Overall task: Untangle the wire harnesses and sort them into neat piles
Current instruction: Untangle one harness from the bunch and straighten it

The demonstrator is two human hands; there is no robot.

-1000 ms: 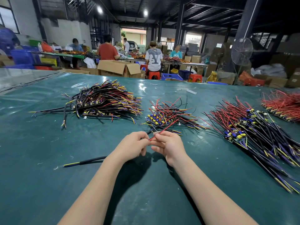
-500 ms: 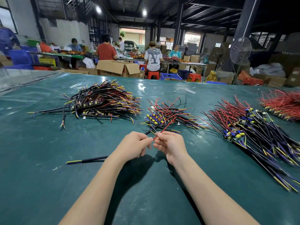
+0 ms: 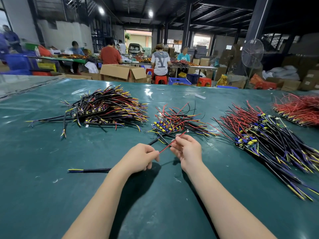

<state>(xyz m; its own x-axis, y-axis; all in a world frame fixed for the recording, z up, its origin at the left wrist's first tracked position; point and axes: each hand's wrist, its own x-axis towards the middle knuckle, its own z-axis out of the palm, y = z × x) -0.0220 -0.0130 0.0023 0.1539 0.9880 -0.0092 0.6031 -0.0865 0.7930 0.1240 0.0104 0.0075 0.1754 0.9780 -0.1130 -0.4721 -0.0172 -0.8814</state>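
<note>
While the left hand (image 3: 139,156) and right hand (image 3: 187,149) each pinched the red wire (image 3: 168,146), it stretched between them near the middle pile (image 3: 177,121) | looked light, limp | best gripped near its ends.

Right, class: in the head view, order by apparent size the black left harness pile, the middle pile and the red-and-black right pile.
1. red-and-black right pile, though nearer the camera.
2. black left pile.
3. middle pile.
</note>
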